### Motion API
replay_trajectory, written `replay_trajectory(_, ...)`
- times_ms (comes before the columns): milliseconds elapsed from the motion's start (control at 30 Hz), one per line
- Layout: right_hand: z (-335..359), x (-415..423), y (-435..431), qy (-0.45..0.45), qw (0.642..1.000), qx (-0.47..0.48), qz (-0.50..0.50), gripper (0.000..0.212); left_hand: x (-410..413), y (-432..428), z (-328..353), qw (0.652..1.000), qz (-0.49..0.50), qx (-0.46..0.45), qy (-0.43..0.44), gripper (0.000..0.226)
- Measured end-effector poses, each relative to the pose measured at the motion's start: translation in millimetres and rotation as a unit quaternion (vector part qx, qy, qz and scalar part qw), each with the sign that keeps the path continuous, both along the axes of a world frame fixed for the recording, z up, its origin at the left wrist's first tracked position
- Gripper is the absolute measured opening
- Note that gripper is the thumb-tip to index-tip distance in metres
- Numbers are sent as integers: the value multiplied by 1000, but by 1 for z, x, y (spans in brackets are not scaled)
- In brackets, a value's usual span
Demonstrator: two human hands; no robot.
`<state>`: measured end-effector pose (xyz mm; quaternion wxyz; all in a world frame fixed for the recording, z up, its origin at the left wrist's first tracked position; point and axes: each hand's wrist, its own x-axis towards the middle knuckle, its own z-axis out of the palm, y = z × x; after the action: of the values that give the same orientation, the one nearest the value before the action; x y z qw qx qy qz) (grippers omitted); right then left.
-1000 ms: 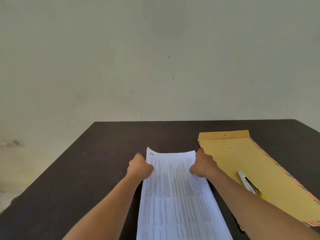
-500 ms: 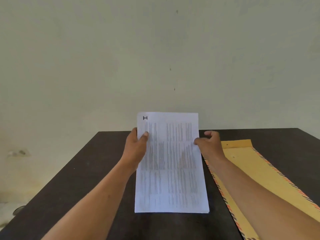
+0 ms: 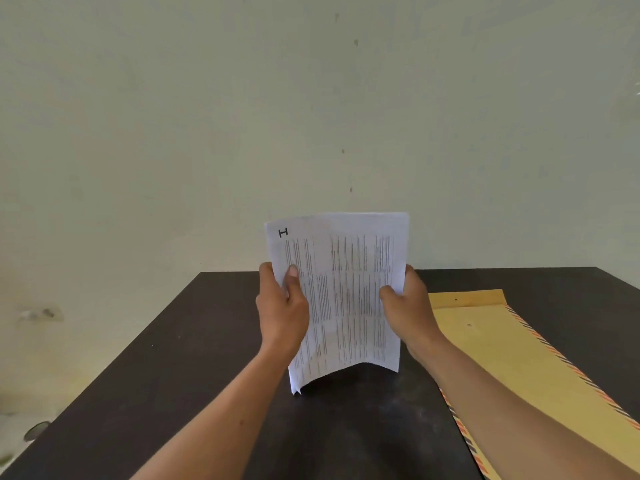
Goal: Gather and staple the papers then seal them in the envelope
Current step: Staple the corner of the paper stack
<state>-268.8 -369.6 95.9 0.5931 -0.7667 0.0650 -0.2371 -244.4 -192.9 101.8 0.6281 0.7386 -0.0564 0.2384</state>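
A stack of white printed papers (image 3: 341, 296) stands upright over the dark table, its lower edge bowed and lifted a little in the middle. My left hand (image 3: 282, 306) grips the stack's left edge with the thumb on the front. My right hand (image 3: 407, 306) grips the right edge. To the right, a large yellow-brown envelope (image 3: 512, 358) with a striped border lies flat on the table, partly behind my right forearm. No stapler shows in this view.
The dark table (image 3: 194, 358) reaches back to a plain pale wall (image 3: 311, 116). Its left edge runs diagonally towards me, with floor below. A small round object (image 3: 36, 430) lies on the floor at the far left.
Both hands lifted the papers off the table and stood them upright, then raised them slightly and bowed the lower edge. The stapler seen on the envelope earlier is out of view.
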Motion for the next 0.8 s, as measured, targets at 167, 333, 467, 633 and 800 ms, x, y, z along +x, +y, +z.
replay_trajectory(167, 16, 5, -9, 5, 999, -38, -13, 26, 0, 3, 9, 1000, 11, 15, -6, 14)
replay_trajectory(333, 62, 5, -7, -209, 907, -297, -214, 48, 4, 22, 23, 995, -14, 94, -7, 11)
replay_trajectory(467, 103, 14, 16, -202, 862, -464, -25, 44, 4, 31, 31, 987, -78, 140, -9, 13)
replay_trajectory(633, 110, 22, 34, -150, 898, -407, 79, 24, -5, 33, 36, 980, -145, 134, -11, 11)
replay_trajectory(800, 90, 15, 30, -124, 924, -346, 105, 24, -5, 28, 41, 981, -148, 122, -15, 20)
